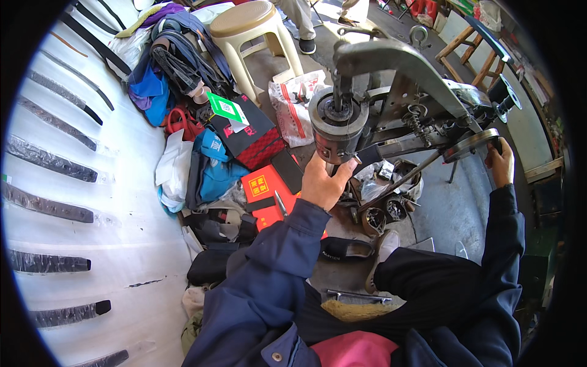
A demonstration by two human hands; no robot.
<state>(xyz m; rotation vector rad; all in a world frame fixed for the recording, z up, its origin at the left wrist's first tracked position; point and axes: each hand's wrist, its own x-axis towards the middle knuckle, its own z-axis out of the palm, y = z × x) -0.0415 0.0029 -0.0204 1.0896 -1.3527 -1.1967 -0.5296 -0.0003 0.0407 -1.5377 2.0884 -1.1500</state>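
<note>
A hand-cranked shoe-repair sewing machine of worn grey metal stands in front of me. My left hand is closed just below its round metal head, thumb pointing right. The fingers' far side is hidden, so what they grip does not show. Beside the thumb a dark flat piece sticks out. On the right, my right hand is wrapped round the dark handle at the rim of the crank wheel. A thread spool sits on the machine's far right end.
A beige stool, piled clothes and bags, and red-and-black boxes stand to the left. Packaged dark straps hang on a white panel. A black insole-like piece lies near my foot. Another person's legs appear at the back.
</note>
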